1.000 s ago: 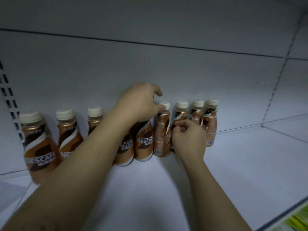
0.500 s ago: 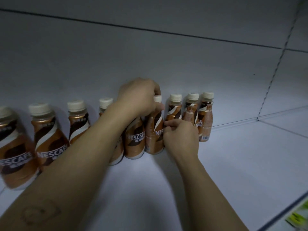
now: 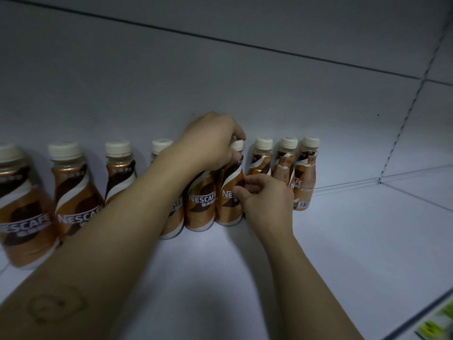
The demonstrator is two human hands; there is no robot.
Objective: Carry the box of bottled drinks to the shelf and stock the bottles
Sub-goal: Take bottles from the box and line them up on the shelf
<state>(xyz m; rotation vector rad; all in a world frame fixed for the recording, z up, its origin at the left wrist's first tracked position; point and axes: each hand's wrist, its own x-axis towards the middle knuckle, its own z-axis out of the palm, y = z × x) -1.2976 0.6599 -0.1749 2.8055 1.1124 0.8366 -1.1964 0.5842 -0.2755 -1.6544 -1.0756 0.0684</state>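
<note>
Brown-labelled plastic coffee bottle with cream cap (image 3: 229, 204) stands upright, long axis vertical, in the row at the rear edge of the white shelf (image 3: 343, 241). Left hand (image 3: 210, 141) grips its neck from above. Right hand (image 3: 266, 200) pinches its label from front-right.

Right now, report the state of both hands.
Left hand: grips the neck of a coffee bottle.
Right hand: pinches the side of that same bottle.
</note>
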